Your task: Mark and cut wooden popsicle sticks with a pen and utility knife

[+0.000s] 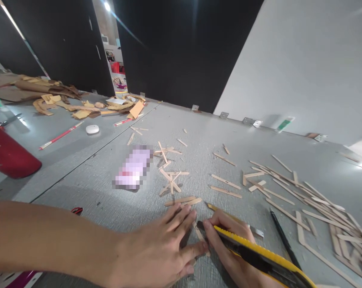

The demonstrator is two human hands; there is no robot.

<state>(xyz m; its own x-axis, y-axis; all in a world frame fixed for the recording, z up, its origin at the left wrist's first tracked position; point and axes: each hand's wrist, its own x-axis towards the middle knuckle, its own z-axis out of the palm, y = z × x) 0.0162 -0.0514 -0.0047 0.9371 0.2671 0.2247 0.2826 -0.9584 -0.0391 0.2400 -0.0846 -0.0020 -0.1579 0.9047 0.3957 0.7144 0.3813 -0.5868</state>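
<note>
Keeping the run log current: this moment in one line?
left hand: touching wooden stick; right hand: holding yellow utility knife, blade near stick; nearby: black pen, loose sticks

small bright lamp (pixel 107 6) up top, thin light streak on the black board (pixel 181 56), shiny spots on the gray table (pixel 205 140), soft shadow by the left hand (pixel 157 246), blocky squares blurring a pinkish thing (pixel 134 168)

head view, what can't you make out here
In the head view:
Purple rectangular item: blurred by pixelation.
Pale wooden stick: partly hidden by the left hand.
Yellow-and-black utility knife: end cut off by bottom edge.
Red cylindrical object: cut off by left edge.
</note>
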